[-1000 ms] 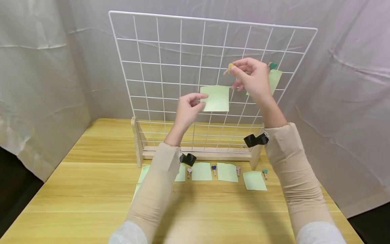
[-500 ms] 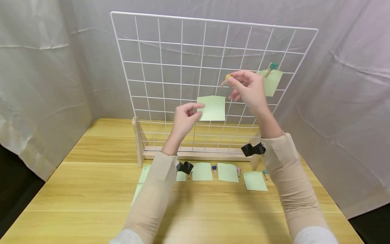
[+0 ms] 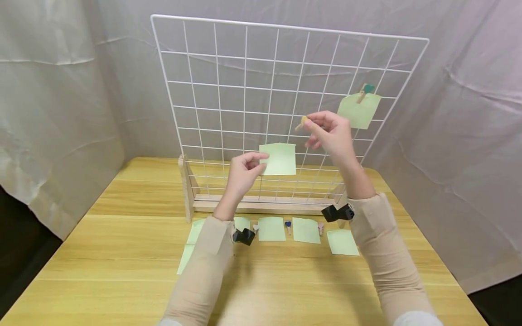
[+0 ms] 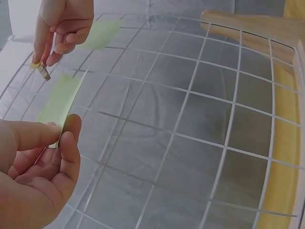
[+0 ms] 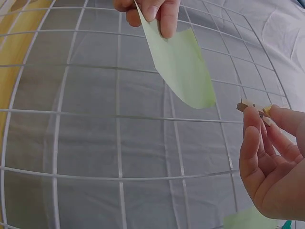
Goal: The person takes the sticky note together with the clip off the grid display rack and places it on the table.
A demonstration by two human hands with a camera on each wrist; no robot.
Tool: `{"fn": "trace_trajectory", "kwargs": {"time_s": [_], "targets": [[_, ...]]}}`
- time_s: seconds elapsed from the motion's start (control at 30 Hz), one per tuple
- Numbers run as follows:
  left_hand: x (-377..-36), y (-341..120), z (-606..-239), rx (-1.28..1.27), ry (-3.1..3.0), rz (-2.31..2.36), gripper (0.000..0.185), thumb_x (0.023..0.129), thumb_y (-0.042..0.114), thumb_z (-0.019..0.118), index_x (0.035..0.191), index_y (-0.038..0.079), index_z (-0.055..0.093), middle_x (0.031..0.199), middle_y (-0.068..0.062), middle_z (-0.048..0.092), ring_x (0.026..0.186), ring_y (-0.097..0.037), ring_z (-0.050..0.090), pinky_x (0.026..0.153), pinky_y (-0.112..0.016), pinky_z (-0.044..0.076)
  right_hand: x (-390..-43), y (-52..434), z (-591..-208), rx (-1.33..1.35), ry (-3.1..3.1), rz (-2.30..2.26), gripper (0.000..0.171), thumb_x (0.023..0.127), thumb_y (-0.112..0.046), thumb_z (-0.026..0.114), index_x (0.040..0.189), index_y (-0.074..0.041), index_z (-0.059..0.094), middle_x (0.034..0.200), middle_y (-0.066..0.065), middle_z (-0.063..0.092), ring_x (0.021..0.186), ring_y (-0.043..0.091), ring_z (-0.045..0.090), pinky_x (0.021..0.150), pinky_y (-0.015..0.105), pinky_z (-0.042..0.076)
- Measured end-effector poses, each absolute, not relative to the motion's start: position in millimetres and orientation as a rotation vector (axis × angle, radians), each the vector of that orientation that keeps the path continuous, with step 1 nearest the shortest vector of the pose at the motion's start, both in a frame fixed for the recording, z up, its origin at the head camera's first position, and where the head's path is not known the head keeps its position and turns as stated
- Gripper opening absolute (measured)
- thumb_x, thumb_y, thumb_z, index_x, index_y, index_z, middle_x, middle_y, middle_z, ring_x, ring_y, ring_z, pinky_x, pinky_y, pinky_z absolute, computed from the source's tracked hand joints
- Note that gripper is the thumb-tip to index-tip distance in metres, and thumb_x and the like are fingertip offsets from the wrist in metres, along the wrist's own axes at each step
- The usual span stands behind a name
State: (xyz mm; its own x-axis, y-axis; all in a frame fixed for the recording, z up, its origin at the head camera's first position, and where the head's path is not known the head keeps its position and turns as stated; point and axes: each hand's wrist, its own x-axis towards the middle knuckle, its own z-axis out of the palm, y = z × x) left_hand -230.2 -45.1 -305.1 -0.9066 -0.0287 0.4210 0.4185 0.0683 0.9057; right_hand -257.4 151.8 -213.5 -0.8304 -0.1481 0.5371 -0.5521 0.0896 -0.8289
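Note:
My left hand (image 3: 246, 174) pinches the left edge of a pale green paper note (image 3: 281, 159) between thumb and fingers, in front of the lower part of a white wire grid (image 3: 245, 86). In the left wrist view the note (image 4: 61, 100) stands edge-on and bends slightly. Above and right of it, my right hand (image 3: 334, 136) pinches a small wooden clothespin (image 3: 302, 122) with a yellow decoration, apart from the note. In the right wrist view the clothespin (image 5: 252, 108) points toward the note (image 5: 183, 67). Another note (image 3: 358, 112) hangs at the grid's upper right from a clothespin (image 3: 364, 92) with a green heart.
The grid stands in a wooden base (image 3: 261, 207) on a wooden table (image 3: 285, 290). Before it lie several green notes (image 3: 272, 229) with small clothespins (image 3: 288, 226) between them. Grey cloth (image 3: 53, 113) surrounds the table at the back and sides.
Both hands have moved down and slightly left, carrying the note and the yellow clothespin lower before the grid. The hanging note is now less covered by the right hand.

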Motion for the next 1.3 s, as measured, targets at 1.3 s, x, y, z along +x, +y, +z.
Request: {"fn": "trace_trajectory", "kwargs": {"time_s": [1.3], "targets": [[-197.8, -67.1, -357.8, -0.287, -2.1, -1.937, 0.016, 0.077, -0.008, 0.061, 0.092, -0.005, 0.065, 0.074, -0.008, 0.058, 0.057, -0.011, 0.044, 0.049, -0.018, 0.035, -235.2, 145.5, -285.1, 0.665, -2.284, 1.819, 0.024, 0.084, -0.012, 0.062, 0.097, 0.007, 0.059, 0.08, 0.012, 0.062, 0.054, 0.016, 0.058, 0.047, 0.025, 0.049]]}}
